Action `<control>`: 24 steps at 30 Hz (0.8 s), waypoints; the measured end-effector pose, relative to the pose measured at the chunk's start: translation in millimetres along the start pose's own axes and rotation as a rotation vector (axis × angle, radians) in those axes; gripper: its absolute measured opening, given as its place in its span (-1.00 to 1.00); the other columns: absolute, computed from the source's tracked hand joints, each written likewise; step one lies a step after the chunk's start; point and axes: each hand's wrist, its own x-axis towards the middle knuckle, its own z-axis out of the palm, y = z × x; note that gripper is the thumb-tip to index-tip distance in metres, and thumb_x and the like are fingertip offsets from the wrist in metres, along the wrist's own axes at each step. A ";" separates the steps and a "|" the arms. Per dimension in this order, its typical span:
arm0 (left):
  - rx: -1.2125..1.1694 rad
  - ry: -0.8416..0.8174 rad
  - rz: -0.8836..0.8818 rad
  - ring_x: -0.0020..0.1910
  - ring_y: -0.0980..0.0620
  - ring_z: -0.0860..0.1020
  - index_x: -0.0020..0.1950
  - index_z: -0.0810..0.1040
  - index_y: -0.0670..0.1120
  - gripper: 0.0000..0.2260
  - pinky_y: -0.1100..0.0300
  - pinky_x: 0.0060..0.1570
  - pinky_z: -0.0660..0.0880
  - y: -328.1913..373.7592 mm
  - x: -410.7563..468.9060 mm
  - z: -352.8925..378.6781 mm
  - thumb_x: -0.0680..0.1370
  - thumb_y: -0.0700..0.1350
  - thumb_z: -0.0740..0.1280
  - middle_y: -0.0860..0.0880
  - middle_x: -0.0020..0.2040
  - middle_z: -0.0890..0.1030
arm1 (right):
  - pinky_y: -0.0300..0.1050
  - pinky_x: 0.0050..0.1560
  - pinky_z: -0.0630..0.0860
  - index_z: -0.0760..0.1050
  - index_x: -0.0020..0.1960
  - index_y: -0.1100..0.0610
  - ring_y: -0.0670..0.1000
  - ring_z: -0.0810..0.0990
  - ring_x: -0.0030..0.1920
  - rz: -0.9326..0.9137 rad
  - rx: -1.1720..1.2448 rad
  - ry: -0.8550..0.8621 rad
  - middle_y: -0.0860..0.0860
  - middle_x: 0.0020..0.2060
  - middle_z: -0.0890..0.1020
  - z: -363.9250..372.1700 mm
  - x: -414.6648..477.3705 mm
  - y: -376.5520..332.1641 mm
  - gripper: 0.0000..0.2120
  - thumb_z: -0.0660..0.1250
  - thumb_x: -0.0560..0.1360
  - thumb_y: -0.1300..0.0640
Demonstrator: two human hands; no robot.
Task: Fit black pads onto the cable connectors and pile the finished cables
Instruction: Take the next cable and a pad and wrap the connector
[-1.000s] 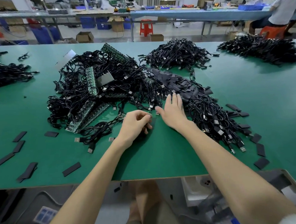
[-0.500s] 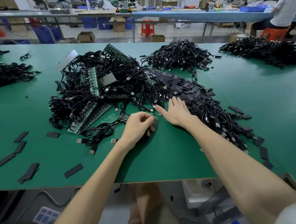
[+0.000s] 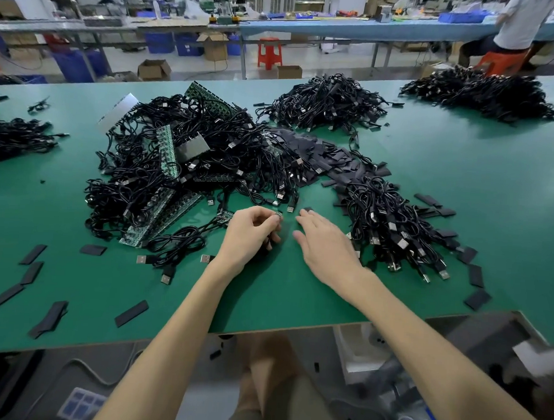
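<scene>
My left hand [image 3: 252,234] pinches a small cable connector [image 3: 278,214] between thumb and fingertips, just above the green table [image 3: 297,294]. My right hand [image 3: 325,244] hovers close beside it, fingers loosely spread, fingertips near a small black pad [image 3: 308,209]; whether they touch it I cannot tell. A big tangle of black cables [image 3: 187,173] with green circuit strips lies behind my left hand. A heap of black pads [image 3: 323,161] lies behind my right hand. A bundle of cables [image 3: 393,228] with USB plugs lies to the right.
Loose black pads [image 3: 132,313] lie scattered at the table's near left and at the far right [image 3: 476,299]. More cable piles sit at the back [image 3: 326,103], back right [image 3: 481,92] and left edge [image 3: 13,138]. A person sits at the far bench, top right.
My right hand has drawn back from the pad heap toward my left hand. My left hand has stayed in place with the connector in its fingertips.
</scene>
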 end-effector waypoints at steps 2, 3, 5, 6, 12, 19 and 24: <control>0.002 0.003 -0.001 -0.34 -0.11 0.62 -0.05 0.66 -0.17 -0.89 0.09 -0.34 0.55 -1.4 0.5 0.0 0.62 -0.20 0.36 -0.13 -0.22 0.70 | 0.04 0.38 0.42 0.42 0.43 0.11 0.09 0.44 0.44 0.024 0.096 0.121 0.07 0.41 0.51 -2.4 -9.0 -0.6 -0.69 0.19 0.70 0.15; 0.003 0.004 -0.002 -0.32 -0.13 0.62 -0.05 0.66 -0.16 -0.89 0.07 -0.33 0.56 -1.8 0.3 -0.4 0.62 -0.19 0.36 -0.12 -0.22 0.70 | 0.05 0.29 0.48 0.45 0.38 0.11 0.08 0.47 0.37 0.044 0.140 0.170 0.07 0.35 0.53 -4.4 -10.7 -1.9 -0.72 0.25 0.68 0.19; 0.006 0.003 -0.001 -0.31 -0.14 0.62 -0.05 0.66 -0.15 -0.89 0.06 -0.32 0.56 -2.5 0.0 -0.8 0.62 -0.18 0.36 -0.11 -0.22 0.70 | 0.02 0.38 0.43 0.42 0.43 0.19 0.06 0.37 0.45 0.079 0.147 0.203 0.10 0.40 0.48 -7.7 -10.6 -3.2 -0.64 0.33 0.64 0.20; 0.006 0.002 0.001 -0.31 -0.13 0.63 -0.05 0.66 -0.15 -0.89 0.06 -0.32 0.56 -2.5 0.0 -0.9 0.62 -0.18 0.36 -0.11 -0.22 0.70 | 0.00 0.43 0.37 0.41 0.45 0.24 0.07 0.31 0.49 0.108 0.133 0.193 0.11 0.43 0.45 -8.4 -9.7 -2.5 -0.60 0.34 0.64 0.16; -0.019 -0.033 0.019 -0.32 -0.07 0.60 -0.04 0.67 -0.15 -0.92 0.11 -0.34 0.54 0.7 -3.0 -1.6 0.60 -0.15 0.41 -0.13 -0.22 0.69 | -0.08 0.14 0.42 0.50 0.25 0.25 0.10 0.39 0.29 0.191 0.041 0.203 0.11 0.21 0.53 -5.0 -10.3 -1.9 -0.73 0.27 0.68 0.08; -0.020 -0.088 0.069 -0.37 0.02 0.55 -0.05 0.69 -0.14 -0.92 0.19 -0.36 0.49 9.2 -9.5 -0.5 0.60 -0.15 0.43 -0.11 -0.20 0.71 | -0.06 0.14 0.43 0.53 0.09 0.22 0.10 0.45 0.16 0.104 0.154 0.319 0.09 0.07 0.55 -16.4 -16.0 -7.9 -0.85 0.34 0.64 0.13; 0.026 -0.117 0.105 -0.39 0.01 0.52 -0.04 0.70 -0.13 -0.89 0.24 -0.36 0.46 12.6 -11.9 -0.2 0.62 -0.17 0.40 -0.06 -0.23 0.70 | 0.11 -0.01 0.54 0.51 0.12 0.17 0.08 0.60 -0.05 0.110 0.406 0.317 0.04 -0.03 0.62 -21.4 -18.1 -8.8 -0.89 0.27 0.68 0.13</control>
